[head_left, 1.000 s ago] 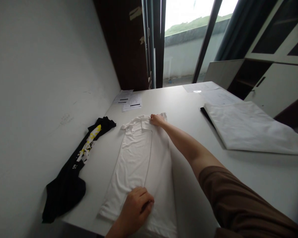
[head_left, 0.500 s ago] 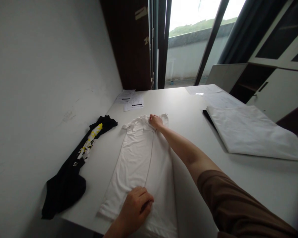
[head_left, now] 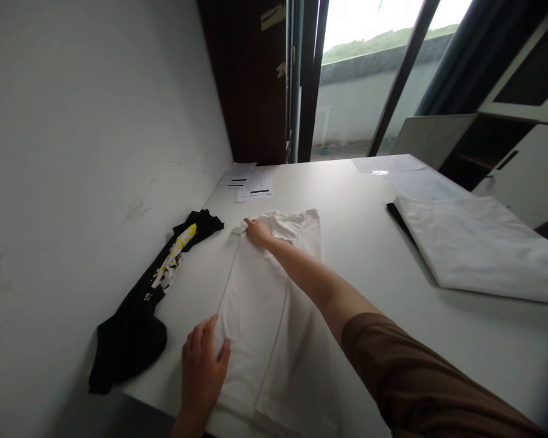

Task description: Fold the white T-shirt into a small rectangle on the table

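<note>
A white T-shirt (head_left: pixel 251 292), folded into a long strip, lies on the white table and runs away from me. At its far left corner my right hand (head_left: pixel 257 233) is closed on the cloth, thumb and fingers pinching it near the bunched end. Close to me, my left hand (head_left: pixel 205 359) rests along the shirt's near left edge. Its thumb stands apart from the fingers, and the fingertips touch the fabric. Left of the shirt lies a black garment (head_left: pixel 137 328) with a yellow and white print, near the wall.
Another folded white cloth (head_left: pixel 488 249) with a black edge beneath it lies on the right of the table (head_left: pixel 360 225). Printed papers (head_left: pixel 254 185) lie at the far left, and more sheets (head_left: pixel 395 164) at the far right. A wall (head_left: pixel 95 134) borders the left side.
My right hand has shifted left along the shirt's far end to its corner. My left hand has moved left to the near edge and its thumb has spread. The view has turned slightly left.
</note>
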The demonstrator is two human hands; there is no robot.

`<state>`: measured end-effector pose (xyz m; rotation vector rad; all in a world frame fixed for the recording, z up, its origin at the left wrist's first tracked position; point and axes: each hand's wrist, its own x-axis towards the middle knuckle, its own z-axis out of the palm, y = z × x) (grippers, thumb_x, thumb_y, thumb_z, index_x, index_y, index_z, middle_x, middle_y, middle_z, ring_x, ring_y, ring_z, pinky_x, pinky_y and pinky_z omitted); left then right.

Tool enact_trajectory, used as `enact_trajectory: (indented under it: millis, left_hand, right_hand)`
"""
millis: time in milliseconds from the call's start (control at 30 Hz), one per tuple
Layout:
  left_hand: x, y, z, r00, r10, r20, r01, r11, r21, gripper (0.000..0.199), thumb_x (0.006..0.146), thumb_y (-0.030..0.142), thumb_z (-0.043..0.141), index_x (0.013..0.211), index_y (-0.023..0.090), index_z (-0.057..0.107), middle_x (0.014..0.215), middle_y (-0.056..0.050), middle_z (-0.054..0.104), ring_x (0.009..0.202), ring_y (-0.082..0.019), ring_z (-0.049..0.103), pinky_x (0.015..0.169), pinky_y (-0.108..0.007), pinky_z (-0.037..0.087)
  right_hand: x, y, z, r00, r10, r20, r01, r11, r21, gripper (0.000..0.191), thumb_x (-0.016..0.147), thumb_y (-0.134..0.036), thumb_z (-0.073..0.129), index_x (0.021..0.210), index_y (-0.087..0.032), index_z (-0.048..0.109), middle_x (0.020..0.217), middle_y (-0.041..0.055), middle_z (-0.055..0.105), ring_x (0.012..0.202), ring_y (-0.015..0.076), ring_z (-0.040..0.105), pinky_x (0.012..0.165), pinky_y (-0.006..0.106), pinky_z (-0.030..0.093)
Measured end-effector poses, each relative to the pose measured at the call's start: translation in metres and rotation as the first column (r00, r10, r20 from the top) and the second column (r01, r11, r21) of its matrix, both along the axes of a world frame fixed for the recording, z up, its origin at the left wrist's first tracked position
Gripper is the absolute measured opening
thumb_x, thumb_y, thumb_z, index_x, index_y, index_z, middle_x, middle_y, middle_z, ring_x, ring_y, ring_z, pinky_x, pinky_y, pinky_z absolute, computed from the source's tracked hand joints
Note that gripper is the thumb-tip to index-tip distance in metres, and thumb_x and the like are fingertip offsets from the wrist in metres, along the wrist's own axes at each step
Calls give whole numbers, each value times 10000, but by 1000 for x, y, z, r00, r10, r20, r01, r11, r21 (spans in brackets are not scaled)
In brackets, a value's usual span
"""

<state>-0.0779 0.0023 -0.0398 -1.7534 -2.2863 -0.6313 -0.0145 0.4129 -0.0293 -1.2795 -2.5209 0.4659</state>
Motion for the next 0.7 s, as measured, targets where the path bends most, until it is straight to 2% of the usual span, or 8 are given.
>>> enact_trajectory:
  millis: [167,267,333,433,500,533,633,700]
  left_hand:
    - [-4,-9,-5,998,60,-15,-61,997,-48,448,983,352,554,1399,186,560,1137,-125,693,1051,-300,657,925,-443,508]
    - [-3,-11,-6,998,45,49,-41,996,-74,416,1001,348,512,1386,203,569,1195,-128,718,1057,-295,691,908,-421,508]
    - [-3,-12,-4,993,63,97,-52,992,-112,417,1004,337,488,1393,210,571,1163,-121,736,1007,-287,710,876,-402,508]
    - [-6,-11,7,966,150,211,-103,971,-217,458,991,356,487,1420,212,562,975,-83,743,857,-269,709,776,-362,501]
    - [-10,-11,16,918,183,353,-83,956,-281,501,982,379,497,1452,210,529,880,-47,714,765,-242,687,726,-334,488]
    - [-12,-10,20,877,167,451,-33,956,-291,517,979,386,501,1463,204,510,854,-33,699,745,-226,678,719,-320,486]
    - [-10,-9,34,721,45,691,145,966,-215,533,973,373,512,1470,184,475,810,-2,643,754,-188,653,713,-275,481]
    - [0,-6,45,679,-21,734,209,964,-166,520,967,334,515,1464,185,473,791,17,593,746,-165,619,692,-245,465]
  right_hand:
    - [-17,4,5,997,-36,68,36,999,-12,330,1003,-285,476,1222,-208,711,1158,165,741,1086,275,700,875,328,513]
    - [-22,4,9,995,-39,87,38,999,7,307,997,-291,496,1170,-210,737,1154,175,746,1090,290,703,883,342,510]
    - [-23,5,12,997,-76,31,76,997,-2,306,1009,-301,487,1158,-226,743,1149,161,753,1095,280,703,885,328,508]
    - [-23,13,19,975,-159,-158,146,985,-91,286,1016,-328,490,1152,-262,733,1124,104,766,1067,241,709,863,288,515]
    - [-21,22,26,936,-180,-304,118,970,-211,266,1018,-324,477,1123,-255,711,1025,63,777,930,195,728,803,257,534]
    - [-20,27,29,904,-188,-384,80,956,-281,257,1022,-313,459,1105,-243,691,956,43,774,829,166,726,757,238,542]
    - [-8,42,39,755,-254,-604,-71,885,-461,216,1032,-279,404,1067,-216,608,811,-4,731,604,98,659,639,191,542]
    - [7,52,45,663,-302,-685,-154,840,-520,190,1042,-291,397,1039,-211,569,783,-10,713,586,89,649,620,185,548]
